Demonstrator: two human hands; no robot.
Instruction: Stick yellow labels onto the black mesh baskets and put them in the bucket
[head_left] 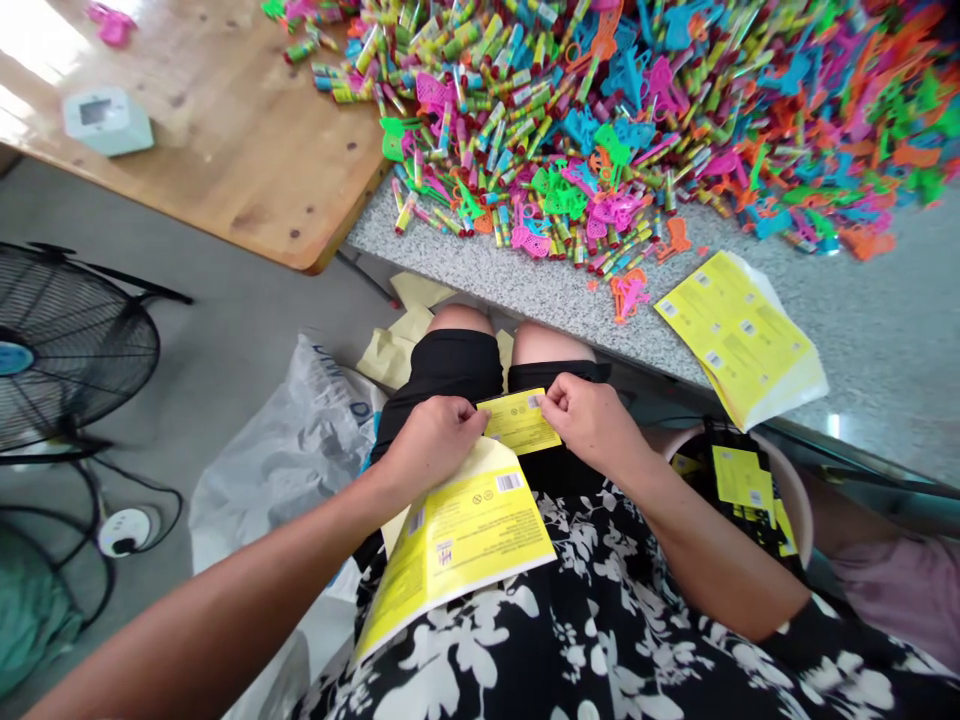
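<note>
Both hands meet above my lap, where a small yellow label (517,418) with printed text and a barcode is held flat. My right hand (581,415) pinches its right end between thumb and fingers. At its left end, my left hand (446,435) is closed, thumb on the label's edge. A dark edge shows along the label's top; what lies beneath it is hidden. A larger yellow label sheet (480,530), printed with text and barcodes, curls out from under my left hand and rests against my patterned top. How the left fingers grip this sheet is hidden.
Colourful plastic toys and small tubes (525,130) pile on the speckled grey table (450,245), beside a stack of yellow label sheets (742,330). A bucket (802,510) at right holds black pieces with yellow labels. Left are a wooden table (247,150), fan (75,350) and plastic bag (262,470).
</note>
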